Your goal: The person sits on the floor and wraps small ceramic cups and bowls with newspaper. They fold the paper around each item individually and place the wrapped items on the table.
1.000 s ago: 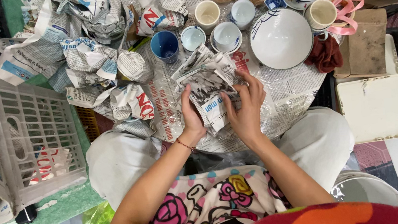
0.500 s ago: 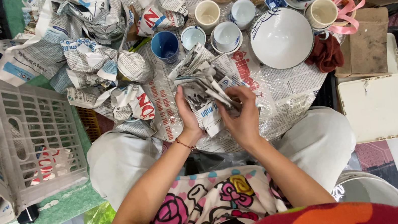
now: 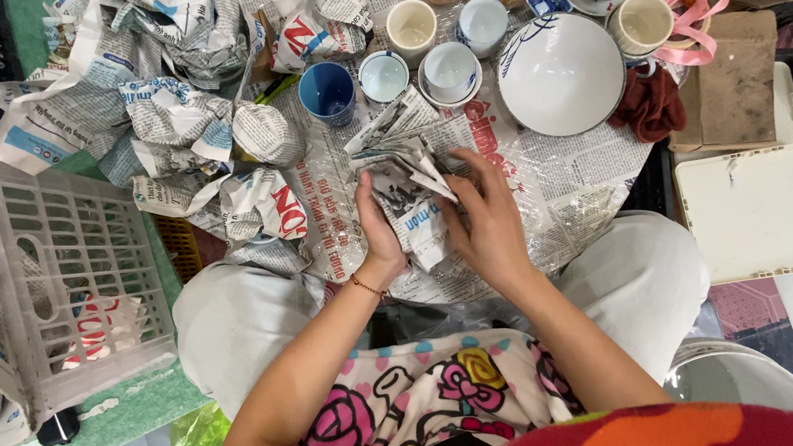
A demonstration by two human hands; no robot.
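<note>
While both the left hand [image 3: 380, 238] and right hand [image 3: 489, 217] grip the half-wrapped newspaper bundle [image 3: 410, 196] with closed fingers, tucking its loose ends seems next.

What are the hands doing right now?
Left hand: closed on the newspaper-wrapped bundle.
Right hand: closed on the same bundle, fingers folding paper.

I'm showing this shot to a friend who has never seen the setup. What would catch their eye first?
Most likely the two hands at the centre, left hand and right hand, closed around a bundle wrapped in newspaper. Just beyond it sits a cluster of cups, among them a blue cup, beside a large white bowl. At the left lie crumpled newspaper bundles and a pale plastic crate on its side.
</note>
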